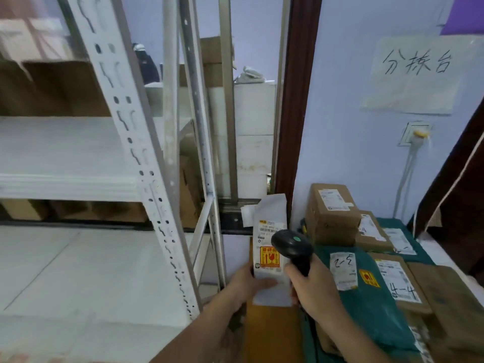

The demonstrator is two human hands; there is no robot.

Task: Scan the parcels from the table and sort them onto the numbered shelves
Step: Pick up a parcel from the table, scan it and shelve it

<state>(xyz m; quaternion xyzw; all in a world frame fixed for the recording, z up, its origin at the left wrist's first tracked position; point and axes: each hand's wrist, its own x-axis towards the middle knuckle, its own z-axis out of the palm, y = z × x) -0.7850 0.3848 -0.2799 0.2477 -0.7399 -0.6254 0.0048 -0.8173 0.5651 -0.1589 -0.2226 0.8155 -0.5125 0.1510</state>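
My left hand (247, 282) holds a white flat parcel (269, 224) upright by its lower edge; the parcel bears a shipping label and an orange fragile sticker. My right hand (313, 286) grips a black handheld barcode scanner (290, 246) whose head points at the parcel's label, just to its right. On the table at the right lie more parcels: a brown box (331, 213), a green bag (372, 297) with a label marked "2-5", and a brown box (398, 281) marked "4-4".
A white metal shelf rack (125, 121) fills the left, with cardboard boxes (57, 87) on its upper level and a bare shelf board (65, 150) below. A handwritten paper sign (416, 74) hangs on the wall at right. A brown door frame (296, 113) stands between.
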